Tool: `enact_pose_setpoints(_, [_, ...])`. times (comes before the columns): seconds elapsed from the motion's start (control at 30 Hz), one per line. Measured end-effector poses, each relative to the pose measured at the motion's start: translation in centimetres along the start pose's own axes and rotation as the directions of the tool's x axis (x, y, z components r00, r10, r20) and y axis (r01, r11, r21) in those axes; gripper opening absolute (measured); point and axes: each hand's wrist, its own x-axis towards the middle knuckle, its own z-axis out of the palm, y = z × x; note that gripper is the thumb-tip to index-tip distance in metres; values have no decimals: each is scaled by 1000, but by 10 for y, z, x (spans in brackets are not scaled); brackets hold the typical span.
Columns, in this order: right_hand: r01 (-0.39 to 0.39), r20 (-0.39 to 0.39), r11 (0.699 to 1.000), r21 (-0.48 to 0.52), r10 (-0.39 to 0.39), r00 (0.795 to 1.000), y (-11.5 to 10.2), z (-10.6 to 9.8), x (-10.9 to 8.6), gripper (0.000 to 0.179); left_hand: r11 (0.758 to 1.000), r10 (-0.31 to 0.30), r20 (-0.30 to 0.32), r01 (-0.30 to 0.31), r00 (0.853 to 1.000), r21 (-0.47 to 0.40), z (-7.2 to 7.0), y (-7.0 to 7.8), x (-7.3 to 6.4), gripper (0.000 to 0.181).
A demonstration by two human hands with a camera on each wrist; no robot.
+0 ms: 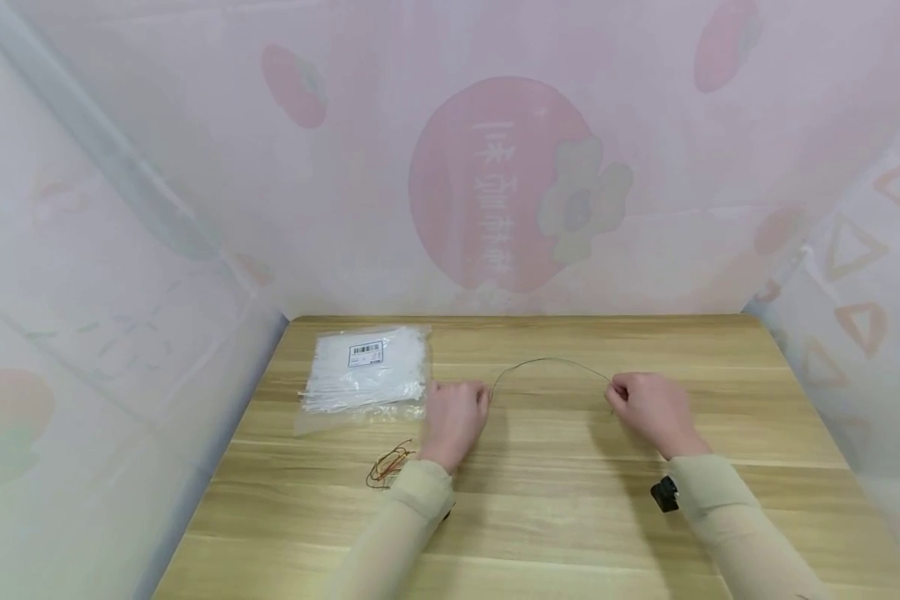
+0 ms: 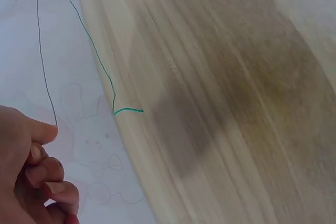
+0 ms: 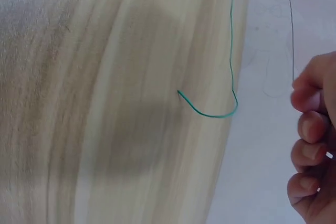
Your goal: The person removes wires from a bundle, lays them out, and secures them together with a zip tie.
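Note:
My left hand (image 1: pixel 456 417) pinches one end of a thin dark thread (image 2: pixel 43 66) between thumb and forefinger. The other end is pinched by my right hand (image 1: pixel 651 408), and the thread runs nearly straight between the two in the left wrist view. A thin green strand (image 1: pixel 547 359) arcs between the hands in the head view. Both wrist views show its bent ends over the wooden table, apart from the fingertips. The other fingers of both hands are curled in.
Left of my left hand lies a clear plastic bag (image 1: pixel 367 375) of thin white strips with a barcode label. A loose tangle of orange and dark strands (image 1: pixel 388 468) lies near my left wrist. Patterned cloth walls (image 1: pixel 345 208) stand around the wooden table (image 1: pixel 555 533).

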Motion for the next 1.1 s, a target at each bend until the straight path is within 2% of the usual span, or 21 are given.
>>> enact_pose_setpoints(0.1, [-6,-34,1000,-5,6,999,0,7,2,41,999,-40,5,40,999,8,4,2,4,36])
enact_pose_setpoints(0.2, [-50,-6,999,10,50,999,1,14,3,36,997,-70,29,70,997,13,9,2,8,46])
enact_pose_setpoints(0.3, [-95,36,995,22,94,995,3,19,4,30,996,-86,67,84,994,19,14,3,11,48])
enact_pose_setpoints(0.47, [-145,43,989,38,143,989,7,27,8,31,995,-96,136,97,986,0,18,7,15,38])
enact_pose_setpoints(0.6, [-206,51,975,79,203,978,12,28,12,30,995,-92,149,96,985,-23,20,10,21,24])
enact_pose_setpoints(0.77, [-280,172,955,96,262,950,17,27,19,34,992,-65,173,82,983,-92,25,10,27,17])
enact_pose_setpoints(0.9, [-304,243,949,79,277,930,15,28,20,41,972,-102,217,144,971,-186,27,6,29,13])
enact_pose_setpoints(1.0, [-292,234,954,74,268,935,13,28,21,40,961,-123,205,168,971,-220,26,2,30,12])
enact_pose_setpoints(1.1, [-286,210,954,93,262,942,12,29,23,35,974,-104,126,126,987,-190,24,0,33,12])
